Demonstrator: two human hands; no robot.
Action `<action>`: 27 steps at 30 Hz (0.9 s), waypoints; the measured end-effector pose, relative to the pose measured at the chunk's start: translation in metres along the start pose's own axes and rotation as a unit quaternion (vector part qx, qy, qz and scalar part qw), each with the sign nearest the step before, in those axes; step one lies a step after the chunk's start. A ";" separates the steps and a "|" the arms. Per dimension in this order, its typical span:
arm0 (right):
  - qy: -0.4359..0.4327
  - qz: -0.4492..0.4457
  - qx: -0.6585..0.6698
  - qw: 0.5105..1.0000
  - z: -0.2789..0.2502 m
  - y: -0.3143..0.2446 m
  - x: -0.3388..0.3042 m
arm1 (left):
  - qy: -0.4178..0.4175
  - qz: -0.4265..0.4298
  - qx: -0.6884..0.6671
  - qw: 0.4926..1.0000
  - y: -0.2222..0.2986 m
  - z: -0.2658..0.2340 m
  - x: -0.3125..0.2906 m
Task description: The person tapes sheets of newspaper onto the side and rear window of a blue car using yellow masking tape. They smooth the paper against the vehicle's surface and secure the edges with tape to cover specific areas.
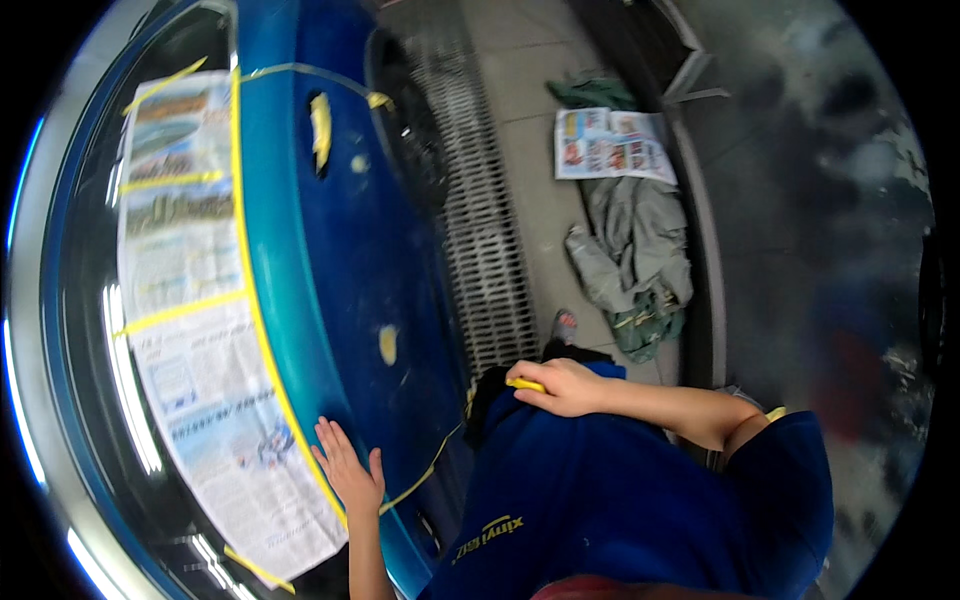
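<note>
Our left hand (352, 472) is flat, thumb spread, seemingly resting on the blue car body (375, 270); our right hand (568, 388) pinches a small yellow object (526, 385). Just left of the left hand, yellow tape (250, 297) edges newspaper (185, 240); a dragging palm could, we judge, lift it. We make out no container.

One car (350, 260), one floor grating (487, 240)

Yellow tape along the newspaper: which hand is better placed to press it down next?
Left hand, likely: it lies spread beside the tape; the right hand, farther off, holds a yellow item.
</note>
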State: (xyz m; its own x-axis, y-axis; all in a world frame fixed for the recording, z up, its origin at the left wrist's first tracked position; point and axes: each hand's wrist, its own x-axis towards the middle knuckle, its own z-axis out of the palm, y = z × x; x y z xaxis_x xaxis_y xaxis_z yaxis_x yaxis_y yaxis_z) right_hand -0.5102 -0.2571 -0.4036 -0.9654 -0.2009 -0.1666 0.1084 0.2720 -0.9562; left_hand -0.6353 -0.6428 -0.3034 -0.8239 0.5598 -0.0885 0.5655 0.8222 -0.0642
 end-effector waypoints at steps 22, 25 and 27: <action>0.445 0.234 0.216 0.837 -0.191 0.117 0.089 | -0.500 0.115 -0.374 0.773 0.170 0.210 0.414; 0.533 0.294 0.153 0.779 -0.210 0.183 0.104 | -0.539 0.124 -0.424 0.718 0.181 0.232 0.442; 0.467 0.402 0.400 0.678 -0.256 0.181 0.108 | -0.525 0.111 -0.421 0.731 0.173 0.233 0.446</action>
State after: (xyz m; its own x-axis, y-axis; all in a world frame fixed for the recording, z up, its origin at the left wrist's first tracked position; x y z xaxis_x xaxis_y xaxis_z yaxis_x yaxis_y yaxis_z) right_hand -0.6554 0.0112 -0.5329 -0.2056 0.4954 -0.8440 0.4215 -0.7335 -0.5332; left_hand -0.8962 -0.2754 -0.5859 0.0167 0.6647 -0.7469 0.0927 0.7428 0.6631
